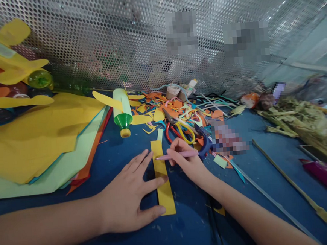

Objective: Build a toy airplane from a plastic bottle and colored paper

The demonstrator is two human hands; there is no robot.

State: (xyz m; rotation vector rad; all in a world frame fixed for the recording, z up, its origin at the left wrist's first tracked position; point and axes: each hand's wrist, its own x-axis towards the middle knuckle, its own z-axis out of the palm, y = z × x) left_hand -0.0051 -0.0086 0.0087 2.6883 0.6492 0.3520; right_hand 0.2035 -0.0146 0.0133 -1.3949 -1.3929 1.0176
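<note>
A narrow yellow paper strip (165,196) lies on the blue table in front of me. My left hand (126,195) rests flat from the left with its fingers spread, the fingertips on the strip's left edge. In my right hand (187,160) is a pink pen (184,154), its tip over the upper part of the strip. Whether the tip touches the paper I cannot tell. Just beyond the strip lie scissors with red and yellow handles (185,132). A green bottle (123,120) wrapped in pale green paper, with yellow paper wings, lies on the table behind my left hand.
Stacked yellow, green and orange paper sheets (34,140) spread over the left. Paper scraps (176,104) are heaped at the back before a perforated metallic sheet (111,36). To the right are a dry stalk (292,182), dried husks (305,122) and a magenta object (326,177).
</note>
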